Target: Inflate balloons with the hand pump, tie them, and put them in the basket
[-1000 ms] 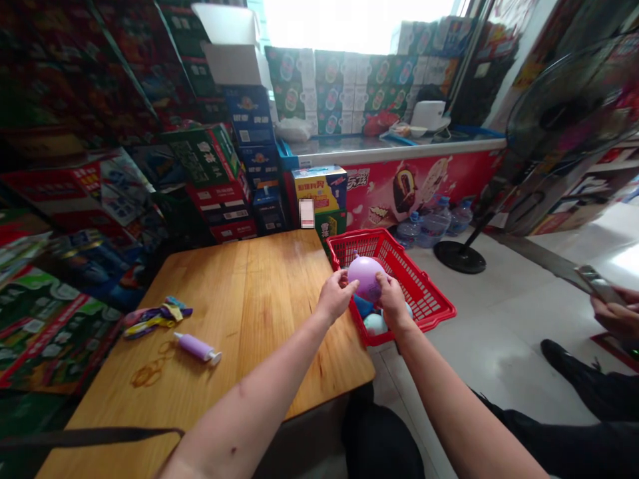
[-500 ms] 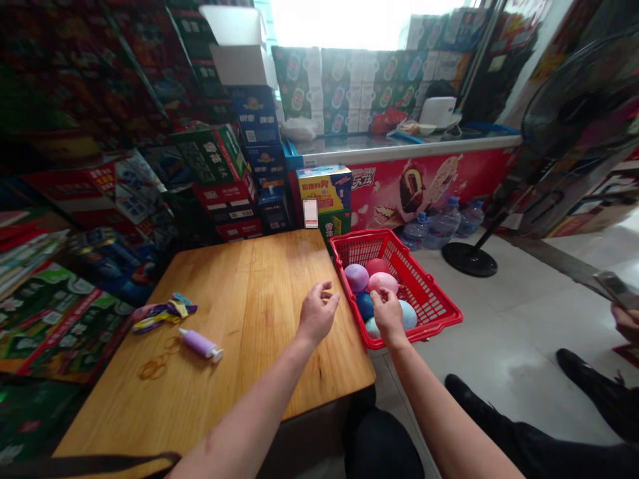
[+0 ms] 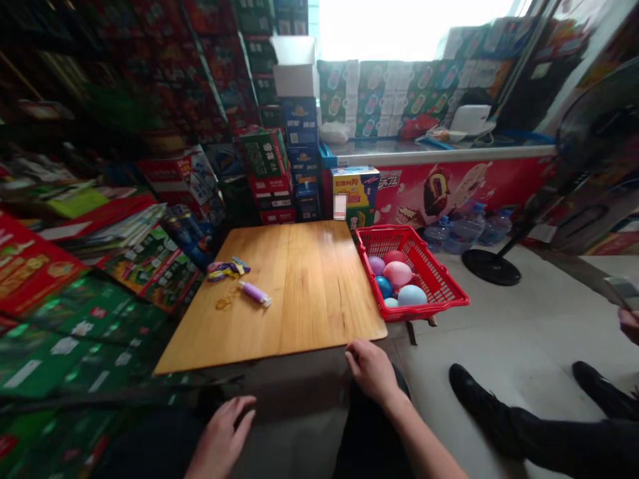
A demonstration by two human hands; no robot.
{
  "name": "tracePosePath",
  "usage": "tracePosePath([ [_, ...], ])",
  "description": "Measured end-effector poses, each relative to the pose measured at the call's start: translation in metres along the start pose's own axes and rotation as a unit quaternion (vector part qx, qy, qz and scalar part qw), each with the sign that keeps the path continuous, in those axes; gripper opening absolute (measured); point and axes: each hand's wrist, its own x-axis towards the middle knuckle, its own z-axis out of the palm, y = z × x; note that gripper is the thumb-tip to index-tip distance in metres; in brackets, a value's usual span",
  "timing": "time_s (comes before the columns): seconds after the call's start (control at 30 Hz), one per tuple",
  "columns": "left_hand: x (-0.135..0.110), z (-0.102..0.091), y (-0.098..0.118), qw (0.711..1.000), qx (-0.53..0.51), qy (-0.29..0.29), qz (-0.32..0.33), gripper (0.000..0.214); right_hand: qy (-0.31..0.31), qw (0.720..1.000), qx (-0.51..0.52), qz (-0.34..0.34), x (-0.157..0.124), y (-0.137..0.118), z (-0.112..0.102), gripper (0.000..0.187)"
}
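Inflated pink, purple and blue balloons (image 3: 398, 274) lie heaped together inside a red plastic basket (image 3: 382, 234).

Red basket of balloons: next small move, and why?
Probably reach the right hand up to the purple hand pump on the wooden table: it and the left hand are empty, down by the lap, and uninflated balloons lie beside the pump, while the red basket already holds inflated balloons.

view: camera on the person's head | faces: forward and down | near: wooden surface (image 3: 279, 293) at 12 o'clock, red basket (image 3: 384, 228) at 1 o'clock | far: window (image 3: 409, 26) at 12 o'clock
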Motion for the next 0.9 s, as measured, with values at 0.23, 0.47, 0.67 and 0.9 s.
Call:
tracePosePath([
  [0.23,-0.080,-0.078,-0.069,0.949,0.226,0.215,0.037,0.041,-0.041,0.987,-0.155,0.020,0.011,-0.017,0.022,0.022],
  [0.47,-0.115,-0.070,-0.080,0.937,0.228,0.265,0.008,0.047,-0.044,0.977,-0.209,0.023,0.013,-0.018,0.032,0.029],
  [0.67,-0.129,-0.075,-0.069,0.931,0.180,0.319,0.004,0.053,-0.038,0.978,-0.203,0.019,0.011,-0.012,0.027,0.031],
  [0.9,-0.160,-0.063,-0.088,0.919,0.162,0.343,-0.109,0.064,-0.027,0.983,-0.180,0.020,0.014,-0.010,0.025,0.032],
])
